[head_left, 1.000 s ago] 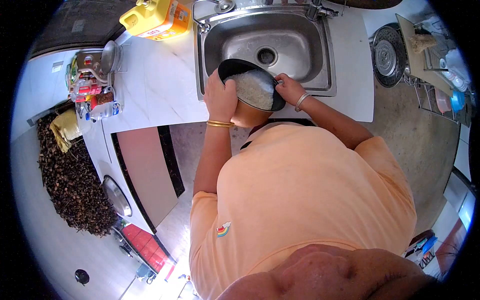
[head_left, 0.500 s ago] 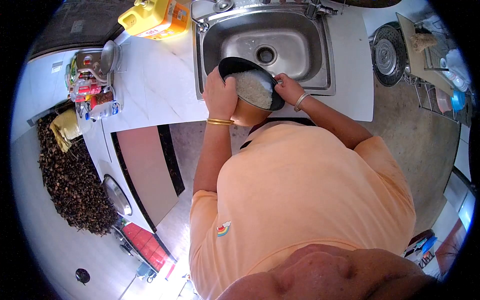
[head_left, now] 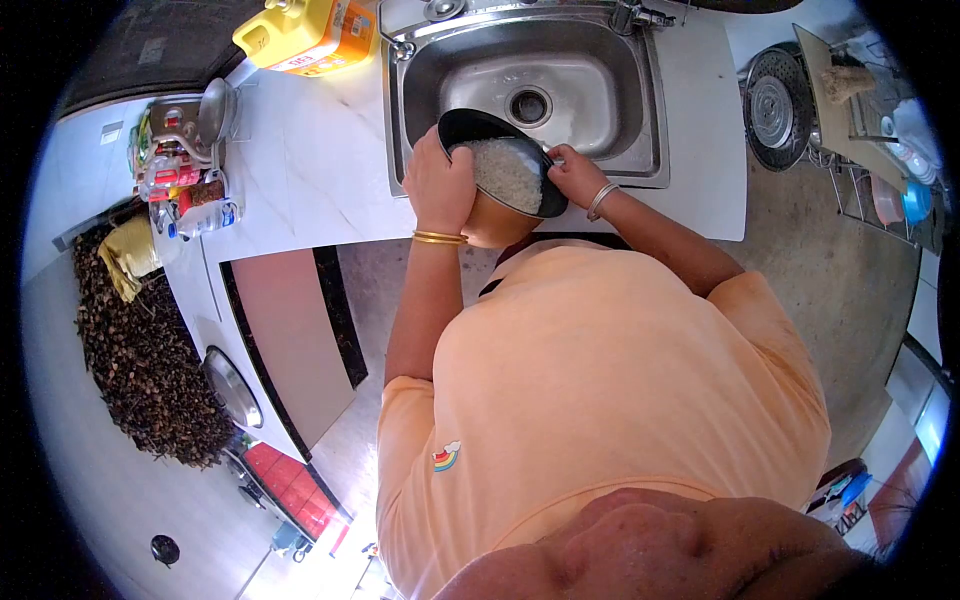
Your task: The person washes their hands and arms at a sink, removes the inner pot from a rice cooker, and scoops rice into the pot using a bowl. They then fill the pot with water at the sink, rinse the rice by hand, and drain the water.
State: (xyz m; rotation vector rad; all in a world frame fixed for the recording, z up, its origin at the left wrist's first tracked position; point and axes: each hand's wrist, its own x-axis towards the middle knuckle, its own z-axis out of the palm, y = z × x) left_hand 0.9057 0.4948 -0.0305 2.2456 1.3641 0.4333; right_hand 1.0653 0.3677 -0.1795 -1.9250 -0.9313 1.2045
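A rice cooker inner pot (head_left: 490, 222), black inside and golden-orange outside, is tilted over the front edge of the steel sink (head_left: 655, 110). White rice (head_left: 505, 180) fills much of it, with a patch of whitish water toward the upper right side. My left hand (head_left: 440, 188), with gold bangles at the wrist, is wrapped over the pot's left side. On the opposite side, my right hand (head_left: 577, 178), with a silver bangle, pinches the rim; its fingertips are partly hidden.
A yellow jug (head_left: 310, 40) stands left of the sink on the white counter (head_left: 310, 160). The tap (head_left: 640, 18) is at the sink's back right. Bottles (head_left: 205, 218) crowd the far left, and a dark round strainer (head_left: 775, 112) is at the right.
The pot and both hands hold nearly the same position. The view has shifted very slightly.
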